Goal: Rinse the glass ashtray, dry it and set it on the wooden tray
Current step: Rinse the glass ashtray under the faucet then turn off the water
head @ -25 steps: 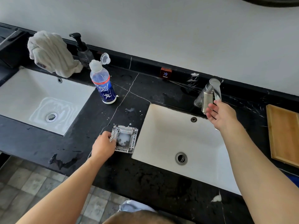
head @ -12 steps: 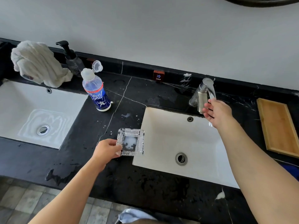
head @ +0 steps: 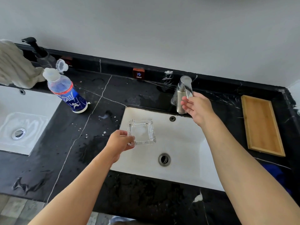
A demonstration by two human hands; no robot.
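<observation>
My left hand (head: 119, 141) grips the square glass ashtray (head: 142, 132) by its near-left corner and holds it level over the left part of the white right-hand sink (head: 183, 143). White foam lies in the ashtray's bottom. My right hand (head: 197, 106) is up at the chrome tap (head: 182, 95), fingers on the underside of its lever; no water is visible running. The wooden tray (head: 261, 124) lies empty on the black counter, right of that sink.
A blue-labelled bottle with its flip cap open (head: 66, 91) stands on the black marble counter (head: 73, 143) between two sinks. A white towel (head: 14, 69) and a pump dispenser (head: 40, 54) sit at the back left. Blue cloth (head: 274, 172) lies at the right.
My left hand lifted the ashtray off the counter and carried it right, over the sink. My right hand stayed at the tap lever.
</observation>
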